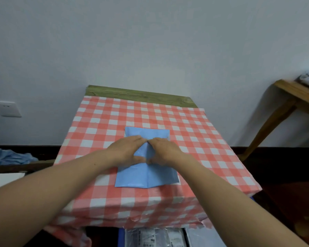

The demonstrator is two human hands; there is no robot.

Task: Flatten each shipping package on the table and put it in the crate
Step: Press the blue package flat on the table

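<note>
Looking down past a pale wall (pixel 150 41) onto a counter (pixel 141 97) draped in a red-and-white checked cloth (pixel 194 132), with a strip of bare greenish wood left uncovered along the far edge. Standing off to the right against the wall, part of a wooden-legged piece of furniture (pixel 292 97), cut off by the frame. Lying near the middle of the counter, long side running away from the camera, a light blue shipping package (pixel 144 177), flat against the cloth with a crease down its centre line. Showing below the near edge of the counter, partly hidden by the hanging cloth, the blue rim of a crate (pixel 121 237) with pale labelled packages (pixel 150 237) lying flat inside. Heaped low at the far left, some blue fabric (pixel 9 156). Pressing on the middle of the blue package with both hands: left hand (pixel 127 148) palm down with fingers straight and together, right hand (pixel 165 150) palm down beside it, fingertips meeting on the far side and thumb tips meeting on the near side, framing a small patch of blue between them. No curling round anything, only flat contact with the package. Fixed to the wall at far left, a white socket plate (pixel 7 108).
</note>
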